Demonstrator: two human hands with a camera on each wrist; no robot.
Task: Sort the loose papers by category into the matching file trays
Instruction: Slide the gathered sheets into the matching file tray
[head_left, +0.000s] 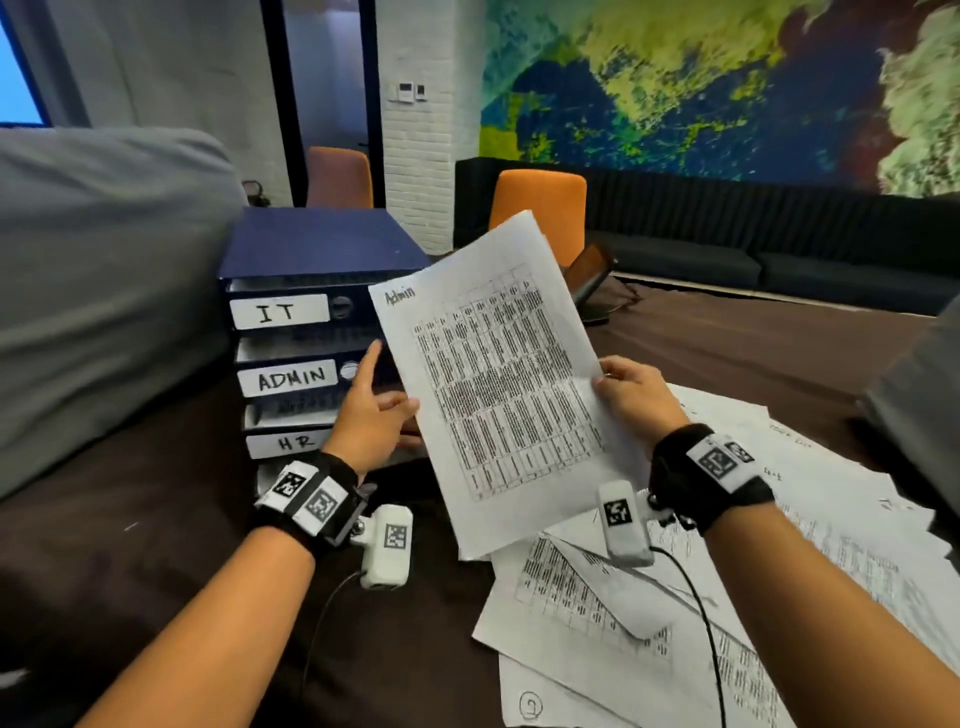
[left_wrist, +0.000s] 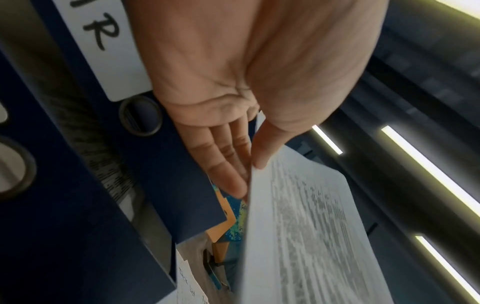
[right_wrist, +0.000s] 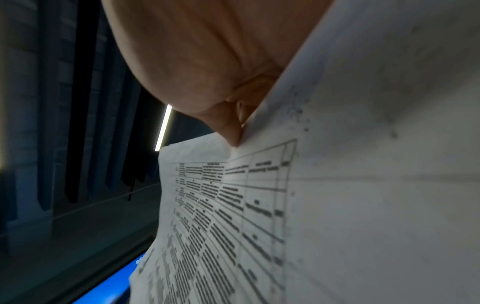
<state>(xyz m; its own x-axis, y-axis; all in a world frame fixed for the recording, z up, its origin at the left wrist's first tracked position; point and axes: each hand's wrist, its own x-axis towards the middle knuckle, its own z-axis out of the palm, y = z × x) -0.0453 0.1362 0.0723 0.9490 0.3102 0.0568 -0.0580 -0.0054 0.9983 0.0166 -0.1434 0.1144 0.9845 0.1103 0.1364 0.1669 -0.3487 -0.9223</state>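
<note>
From the head camera, you hold the sheet marked "Admin" (head_left: 498, 374) up over the dark table (head_left: 156, 519), tilted, between both hands. Your right hand (head_left: 636, 395) pinches its right edge; your left hand (head_left: 371, 415) grips its left edge with the index finger pointing up. Just left of it stands the blue stack of file trays (head_left: 306, 332), labelled IT, ADMIN and HR. Loose papers (head_left: 649, 613) lie near right.

The left wrist camera shows your thumb (left_wrist: 267, 144) on the sheet's front, straight fingers (left_wrist: 221, 156) behind it, beside the HR label (left_wrist: 103, 41).

The right wrist camera shows your thumb (right_wrist: 231, 131) pressing the printed table's edge.
</note>
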